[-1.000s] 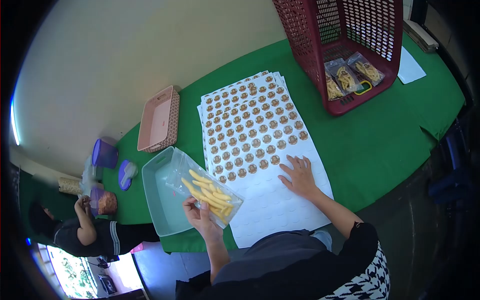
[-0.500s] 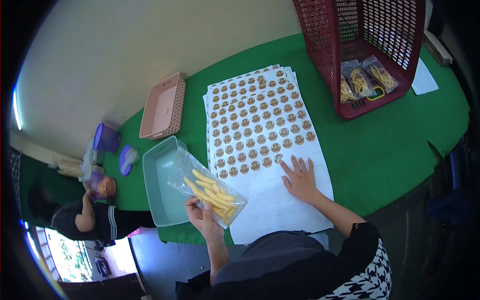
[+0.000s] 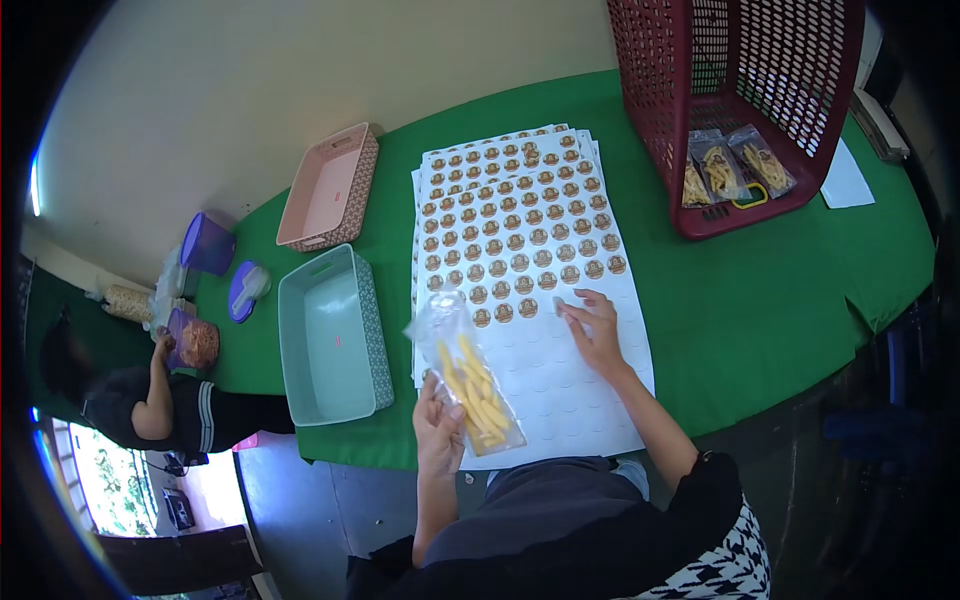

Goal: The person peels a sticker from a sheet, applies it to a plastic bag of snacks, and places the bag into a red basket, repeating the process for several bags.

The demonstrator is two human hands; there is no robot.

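My left hand point(image 3: 438, 428) is closed on the lower left edge of a clear plastic bag point(image 3: 478, 395) of yellow stick-shaped snacks, held tilted over the sticker sheets. On the green table lies a stack of white sheets point(image 3: 560, 400) with rows of round brown stickers point(image 3: 519, 262); the near part of the top sheet shows only empty outlines. Above that sheet my right hand point(image 3: 598, 335) pinches one small round sticker point(image 3: 558, 304), its pale underside partly showing, between thumb and fingertips.
A mint-green basket point(image 3: 383, 340) and a pink basket point(image 3: 365, 190) stand left of the sheets. At the right, a tipped maroon crate point(image 3: 683, 120) holds several snack bags point(image 3: 718, 172). Another person point(image 3: 150, 405) works at far left beside a purple tub point(image 3: 180, 330).
My right hand has lifted a sticker from the end of the nearest row and drawn its fingers together. My left hand has moved the bag right, away from the mint-green basket, and turned it more upright.
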